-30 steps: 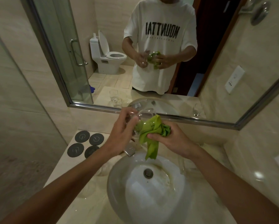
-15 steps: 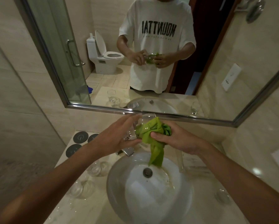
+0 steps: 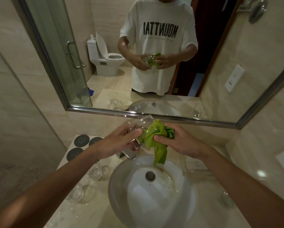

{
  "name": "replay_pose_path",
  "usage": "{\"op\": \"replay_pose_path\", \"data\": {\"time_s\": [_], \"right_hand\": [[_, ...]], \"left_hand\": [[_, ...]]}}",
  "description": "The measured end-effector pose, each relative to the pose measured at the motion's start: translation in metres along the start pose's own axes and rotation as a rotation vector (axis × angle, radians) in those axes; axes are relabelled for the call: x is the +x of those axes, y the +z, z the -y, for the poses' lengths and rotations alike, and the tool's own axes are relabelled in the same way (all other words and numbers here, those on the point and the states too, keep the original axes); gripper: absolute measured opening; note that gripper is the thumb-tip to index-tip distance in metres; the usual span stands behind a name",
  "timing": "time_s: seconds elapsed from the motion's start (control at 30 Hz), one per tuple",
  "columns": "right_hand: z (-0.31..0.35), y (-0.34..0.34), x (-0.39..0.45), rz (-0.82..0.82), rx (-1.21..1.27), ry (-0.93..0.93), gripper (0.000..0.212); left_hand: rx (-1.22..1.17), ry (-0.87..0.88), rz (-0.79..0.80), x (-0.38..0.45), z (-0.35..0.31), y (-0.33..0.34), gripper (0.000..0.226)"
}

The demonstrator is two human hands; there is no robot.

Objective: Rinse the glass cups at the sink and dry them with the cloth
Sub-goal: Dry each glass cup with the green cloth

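Glass cup (image 3: pixel 138 129) tilted further since the earlier frame, cloth (image 3: pixel 156 137) pushed deeper.
The cup is gripped by the left hand (image 3: pixel 121 142) above the sink (image 3: pixel 121 191); the cloth is pinched by the right hand (image 3: pixel 175 142). If twisted hard, the wet glass could be slipped and broken.

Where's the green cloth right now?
In the head view, the green cloth is held above the back of the sink basin, bunched in the right hand and pushed into the glass cup held by the left hand.
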State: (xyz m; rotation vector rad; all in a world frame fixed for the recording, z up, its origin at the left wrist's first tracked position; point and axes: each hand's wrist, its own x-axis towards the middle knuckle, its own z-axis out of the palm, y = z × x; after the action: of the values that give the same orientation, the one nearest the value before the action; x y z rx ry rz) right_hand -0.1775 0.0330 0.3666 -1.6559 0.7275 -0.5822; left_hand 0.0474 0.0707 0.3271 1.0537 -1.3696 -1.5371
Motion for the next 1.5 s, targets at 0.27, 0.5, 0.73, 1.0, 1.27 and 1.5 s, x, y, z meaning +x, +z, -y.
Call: {"op": "replay_pose_path", "data": {"time_s": [0.27, 0.5, 0.73, 1.0, 1.27, 1.5], "right_hand": [[0.011, -0.011, -0.003, 0.101, -0.123, 0.029, 0.011], [0.008, 0.002, -0.002, 0.010, -0.138, -0.050, 0.014], [-0.028, 0.025, -0.007, -0.413, 0.078, -0.017, 0.013], [-0.043, 0.038, -0.003, -0.361, 0.050, 0.110, 0.016], [-0.047, 0.050, -0.003, -0.588, -0.035, 0.097, 0.017], [-0.044, 0.063, -0.005, -0.665, 0.060, 0.029, 0.012]], "left_hand": [[0.589, 0.202, -0.090, 0.002, -0.009, 0.004, 0.087], [0.390, 0.141, -0.127, 0.002, 0.014, 0.011, 0.083], [0.046, 0.001, -0.276, -0.012, 0.034, 0.010, 0.073], [0.084, 0.047, -0.275, -0.014, 0.012, 0.025, 0.057], [0.026, 0.086, -0.576, -0.005, 0.015, 0.036, 0.038], [0.039, 0.126, -0.570, -0.002, 0.002, 0.033, 0.043]]}}
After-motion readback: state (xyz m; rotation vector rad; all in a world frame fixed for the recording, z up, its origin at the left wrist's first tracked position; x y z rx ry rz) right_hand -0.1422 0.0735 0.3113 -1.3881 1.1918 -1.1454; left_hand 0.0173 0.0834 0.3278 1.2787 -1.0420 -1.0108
